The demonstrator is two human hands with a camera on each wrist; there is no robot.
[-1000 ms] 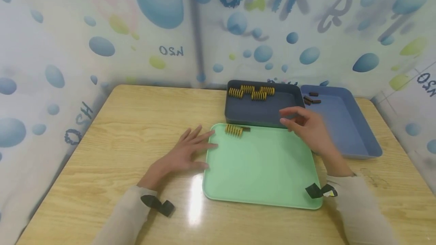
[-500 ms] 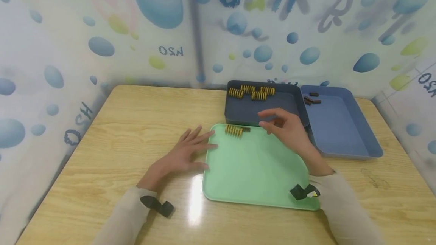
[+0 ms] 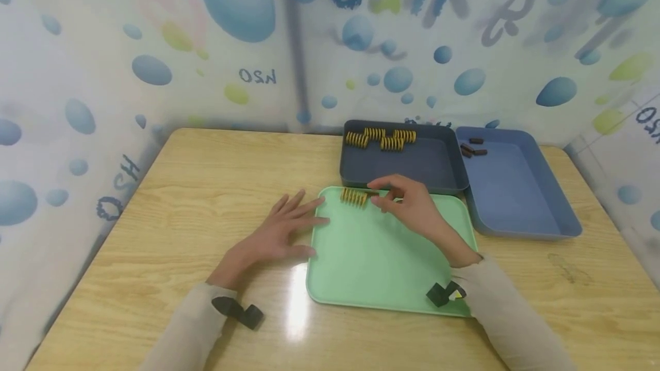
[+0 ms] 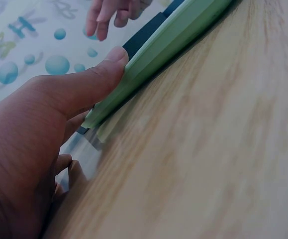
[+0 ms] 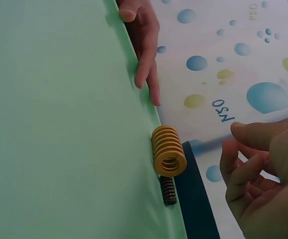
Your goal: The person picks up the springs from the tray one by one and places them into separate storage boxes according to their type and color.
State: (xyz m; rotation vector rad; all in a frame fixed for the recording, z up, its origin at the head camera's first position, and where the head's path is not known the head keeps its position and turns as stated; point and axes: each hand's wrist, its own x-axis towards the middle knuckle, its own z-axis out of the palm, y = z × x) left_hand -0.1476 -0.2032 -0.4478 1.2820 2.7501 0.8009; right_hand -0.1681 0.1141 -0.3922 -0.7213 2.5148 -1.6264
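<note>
At green tray's far edge: yellow spring, small dark spring beside it. Right hand hovering close, grip half-curled, empty. Left hand flat, bracing tray. Next: precise pinch, probably.

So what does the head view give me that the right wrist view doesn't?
Only the head view shows the dark tray with its yellow springs, the blue tray with dark springs, and the table. Only the right wrist view shows clearly that the small dark spring lies apart from the right hand, untouched. Both show the green tray, the yellow spring at its far edge, and the left hand flat against its side.
</note>
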